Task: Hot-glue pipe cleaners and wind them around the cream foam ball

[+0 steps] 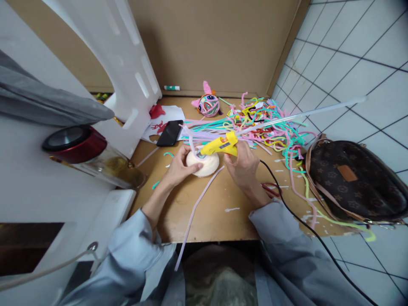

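Note:
My left hand (179,166) grips a white ball (207,165) from its left side, thumb on the front. A pale lilac strip (191,140) stands up from the top of the ball. My right hand (244,163) is wrapped round a yellow glue gun (219,145), whose nozzle points left at the top of the ball. A long clear glue stick (299,115) sticks out behind the gun. Another lilac strip (197,206) lies beside the ball and hangs over the table's front edge.
Fuzzy coloured strips (264,123) are heaped behind my hands. A decorated ball (208,104) and a black phone (170,133) lie further back. At right are a brown bag (357,178), red-handled scissors (270,190) and the black cord (296,216); a bottle (105,159) is at left.

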Demonstrator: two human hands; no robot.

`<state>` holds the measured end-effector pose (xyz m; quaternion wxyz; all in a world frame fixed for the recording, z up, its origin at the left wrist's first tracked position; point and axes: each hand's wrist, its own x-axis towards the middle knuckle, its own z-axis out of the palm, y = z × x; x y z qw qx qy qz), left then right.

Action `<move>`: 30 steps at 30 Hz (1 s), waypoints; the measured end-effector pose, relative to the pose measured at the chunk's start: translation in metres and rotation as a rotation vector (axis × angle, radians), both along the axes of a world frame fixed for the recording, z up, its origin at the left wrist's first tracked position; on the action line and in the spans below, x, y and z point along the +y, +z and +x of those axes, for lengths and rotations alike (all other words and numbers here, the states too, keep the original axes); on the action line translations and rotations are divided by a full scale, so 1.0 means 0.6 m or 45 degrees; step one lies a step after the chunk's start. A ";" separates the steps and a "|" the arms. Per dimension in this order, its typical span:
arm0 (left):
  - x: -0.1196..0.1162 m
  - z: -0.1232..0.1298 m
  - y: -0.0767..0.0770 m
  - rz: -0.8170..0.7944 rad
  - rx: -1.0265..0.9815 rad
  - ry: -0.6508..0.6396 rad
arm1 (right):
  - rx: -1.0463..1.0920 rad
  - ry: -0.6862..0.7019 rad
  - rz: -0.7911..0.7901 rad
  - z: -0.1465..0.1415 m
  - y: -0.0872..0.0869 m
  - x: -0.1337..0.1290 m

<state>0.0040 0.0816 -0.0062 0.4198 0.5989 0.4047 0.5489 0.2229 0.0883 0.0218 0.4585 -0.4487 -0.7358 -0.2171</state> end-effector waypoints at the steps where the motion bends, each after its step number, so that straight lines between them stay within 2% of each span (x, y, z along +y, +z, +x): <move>1: 0.000 0.000 -0.001 -0.005 0.004 -0.002 | -0.012 0.001 0.004 0.001 0.002 -0.001; 6: 0.000 -0.002 -0.002 -0.019 0.018 -0.013 | -0.026 -0.006 0.006 0.002 0.007 -0.005; 11: 0.001 -0.001 -0.003 0.021 0.021 -0.015 | -0.014 -0.030 -0.087 0.002 0.004 -0.004; 26: -0.003 0.000 0.006 -0.015 0.046 -0.024 | -0.036 0.033 -0.058 0.008 0.009 -0.007; 30: -0.003 0.001 0.006 -0.011 0.030 -0.030 | -0.024 0.004 -0.094 0.008 0.010 -0.008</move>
